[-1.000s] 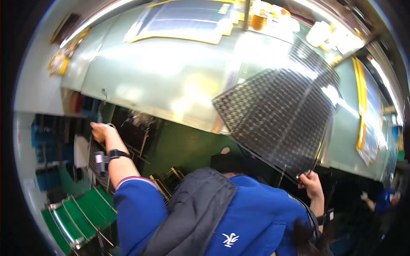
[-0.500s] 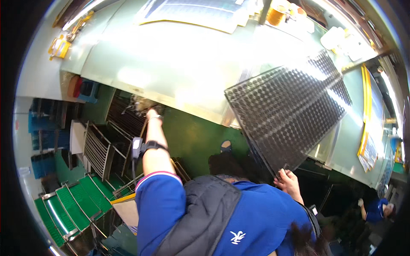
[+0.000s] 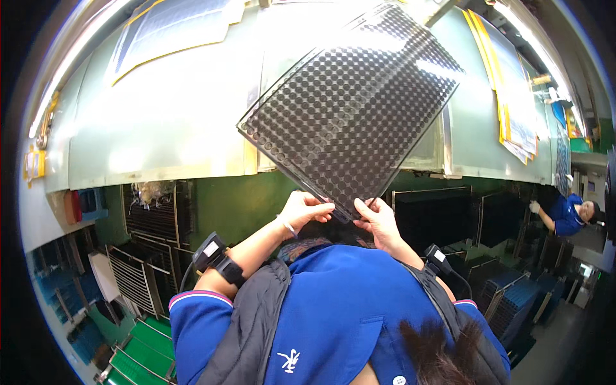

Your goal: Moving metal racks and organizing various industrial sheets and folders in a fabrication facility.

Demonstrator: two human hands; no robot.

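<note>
A large rectangular sheet [image 3: 346, 122] covered in rows of black round dots lies tilted cornerwise, partly over the pale bench and overhanging its near edge. Its shine and doubled left edge suggest clear layers, but I cannot tell how many. My left hand [image 3: 308, 210] is closed at the sheet's near corner, thumb and fingers pinching its left side. My right hand [image 3: 380, 221] pinches the same corner from the right, thumb on top. Both hands are close together, with a narrow gap between them.
Yellow-edged printed sheets [image 3: 173, 32] lie on the bench [image 3: 173, 128] at far left, and more yellow-edged sheets [image 3: 510, 96] at right. Metal racks [image 3: 144, 263] stand below left. A dark rack [image 3: 433, 218] stands below right. A co-worker [image 3: 568, 212] is at far right.
My left hand has come up from the clump of crumpled material at the bench's lower left to the sheet's corner. My right hand still holds that corner. The view has shifted right.
</note>
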